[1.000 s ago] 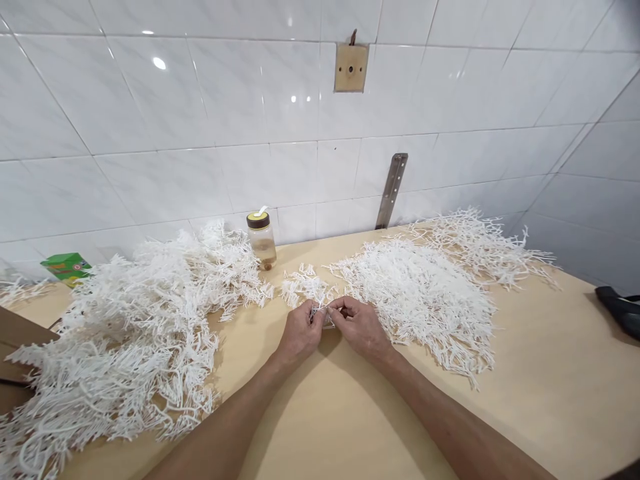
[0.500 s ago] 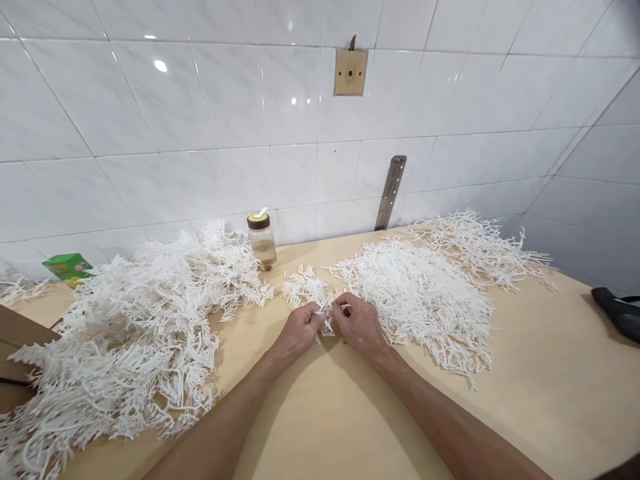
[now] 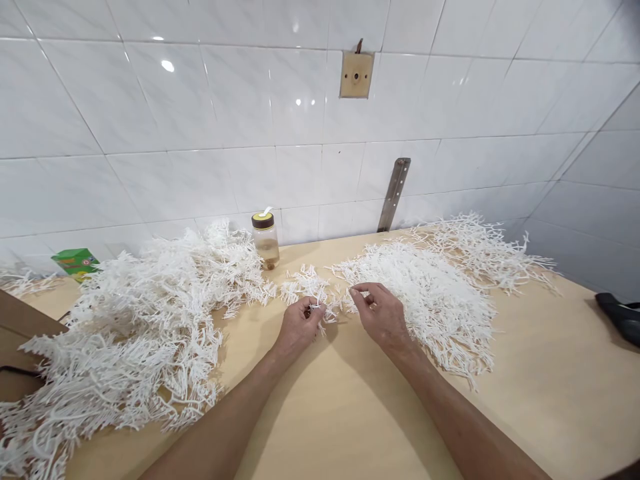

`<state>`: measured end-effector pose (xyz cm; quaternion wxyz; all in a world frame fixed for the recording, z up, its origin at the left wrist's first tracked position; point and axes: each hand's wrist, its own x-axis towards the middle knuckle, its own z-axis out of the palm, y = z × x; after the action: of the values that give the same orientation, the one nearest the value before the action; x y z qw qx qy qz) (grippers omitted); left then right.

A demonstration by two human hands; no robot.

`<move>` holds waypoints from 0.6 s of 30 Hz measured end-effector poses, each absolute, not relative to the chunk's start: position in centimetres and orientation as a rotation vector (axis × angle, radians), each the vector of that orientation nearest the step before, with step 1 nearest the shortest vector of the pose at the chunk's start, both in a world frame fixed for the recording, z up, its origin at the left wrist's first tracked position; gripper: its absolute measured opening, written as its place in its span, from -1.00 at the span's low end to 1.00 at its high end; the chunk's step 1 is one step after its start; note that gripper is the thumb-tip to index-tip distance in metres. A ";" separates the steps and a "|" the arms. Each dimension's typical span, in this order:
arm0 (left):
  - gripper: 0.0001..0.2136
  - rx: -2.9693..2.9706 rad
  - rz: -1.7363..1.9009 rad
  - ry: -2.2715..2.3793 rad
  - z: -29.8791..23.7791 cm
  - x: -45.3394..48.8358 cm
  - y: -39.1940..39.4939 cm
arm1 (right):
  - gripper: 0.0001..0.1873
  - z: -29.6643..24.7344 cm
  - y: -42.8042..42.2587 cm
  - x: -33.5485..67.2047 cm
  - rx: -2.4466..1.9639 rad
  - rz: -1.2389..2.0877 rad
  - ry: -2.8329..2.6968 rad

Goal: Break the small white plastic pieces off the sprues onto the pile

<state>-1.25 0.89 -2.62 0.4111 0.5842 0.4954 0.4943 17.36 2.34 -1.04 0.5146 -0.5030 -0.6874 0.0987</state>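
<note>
My left hand pinches a small white branched plastic piece between thumb and fingers, over the front of a small heap of white bits. To its right, my right hand has thumb and forefinger brought together in a pinch; whatever they hold is too small to make out. This hand hovers at the left edge of a flat pile of thin white plastic sticks. On the left spreads a large tangled heap of white branched plastic pieces.
A bottle with a dark and yellow lid stands by the tiled wall. Behind the stick pile lies a loose white branched cluster. A green box, a brown box, a metal bracket and a black object are around the table.
My right hand has moved right, away from my left hand, which stays near the small heap with its white piece. The view has shifted slightly.
</note>
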 end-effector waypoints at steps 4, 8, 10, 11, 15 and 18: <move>-0.74 1.487 1.258 1.240 -2.5 -1.2 0.9 | -0.78 -1.1 1.4 16.0 -1.008 0.387 -1.877; -0.76 1.501 1.264 1.233 -2.6 -1.3 1.0 | -0.85 -2.1 1.5 15.4 -0.977 0.414 -1.922; -0.78 1.484 1.254 1.215 -2.6 -1.2 1.0 | -0.85 -2.4 1.7 15.5 -0.996 0.400 -1.927; -0.79 1.473 1.246 1.209 -2.6 -1.2 1.0 | -0.85 -2.5 1.8 15.6 -1.006 0.391 -1.928; -0.81 1.456 1.213 1.221 -2.3 -1.2 0.9 | -0.86 -2.5 1.9 15.7 -1.048 0.399 -1.947; -0.81 1.453 1.191 1.229 -2.0 -1.1 0.7 | -0.86 -2.4 1.9 15.6 -1.090 0.420 -1.962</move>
<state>-1.11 0.69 -2.03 0.4335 0.5834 0.4932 0.4781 15.64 1.93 -2.38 0.4162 -0.4340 -0.7813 0.1674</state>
